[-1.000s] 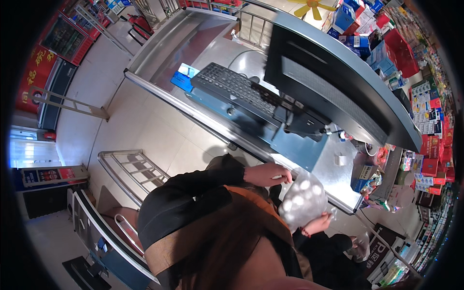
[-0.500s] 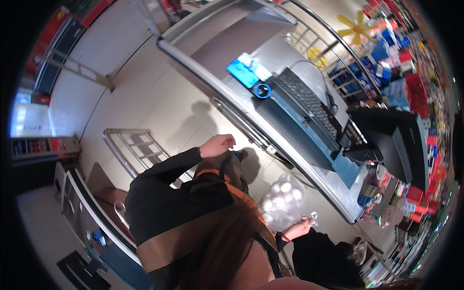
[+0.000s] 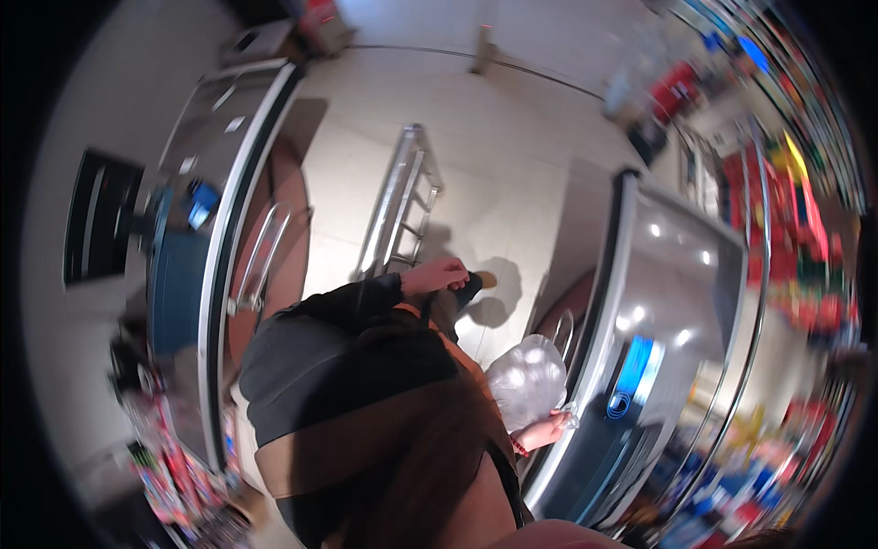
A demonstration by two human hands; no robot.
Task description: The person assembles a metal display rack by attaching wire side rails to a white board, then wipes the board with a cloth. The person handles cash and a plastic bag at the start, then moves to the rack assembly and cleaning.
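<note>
My right hand [image 3: 547, 430] grips a clear plastic bag [image 3: 526, 380] holding several pale round items, carried low beside my hip next to a steel counter [image 3: 672, 302]. My left hand [image 3: 437, 274] is out in front in a black sleeve, fingers curled, close to a dark strap or edge of my clothing; whether it grips anything cannot be told. My dark jacket and brown garment fill the lower middle of the view.
A steel checkout counter [image 3: 219, 238] with a blue panel runs along the left. A metal rail gate [image 3: 398, 206] stands ahead on the pale tiled floor [image 3: 512, 156]. Shelves of colourful goods [image 3: 791, 229] line the right, blurred.
The view has swung sharply: the counter with keyboard and screen has left the centre. My right hand still carries the bag; my left hand has dropped lower in front of my body.
</note>
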